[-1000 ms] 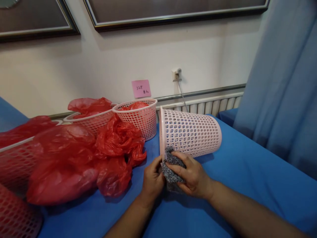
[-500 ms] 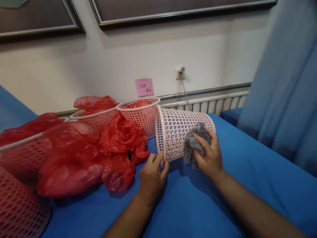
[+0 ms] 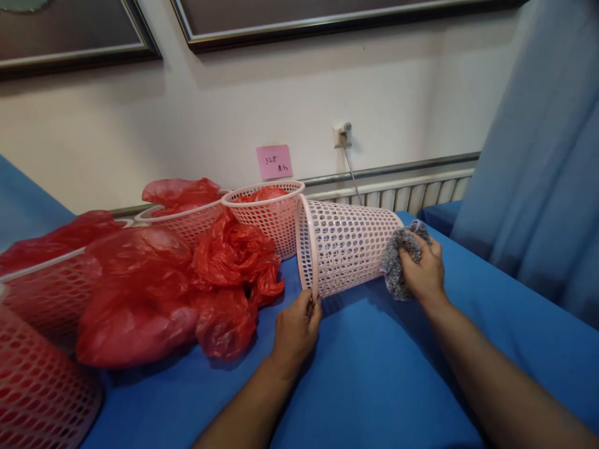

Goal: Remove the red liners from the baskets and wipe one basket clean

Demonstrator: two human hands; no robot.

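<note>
A pale pink perforated plastic wastebasket (image 3: 353,243) lies on its side on the blue sheet (image 3: 355,374), its mouth facing left. My left hand (image 3: 297,327) pinches the lower part of its rim. A grey fuzzy cloth (image 3: 401,262) is bunched in my right hand (image 3: 423,268), pressed against the basket's base end at the right. The fingertips of that hand are partly hidden in the cloth. Just left of the basket's mouth sits a heap of crumpled red plastic bags (image 3: 234,262).
Several more pink baskets, such as one upright basket (image 3: 269,218) with red plastic inside, stand at the left. Behind are a radiator (image 3: 412,193), a wall socket (image 3: 343,136) with a cable, and a pink note (image 3: 274,162). A blue curtain (image 3: 538,168) hangs at the right.
My right hand has slid the cloth rightward from the basket's side to its base end. My left hand keeps hold of the rim, its fingers now closer together.
</note>
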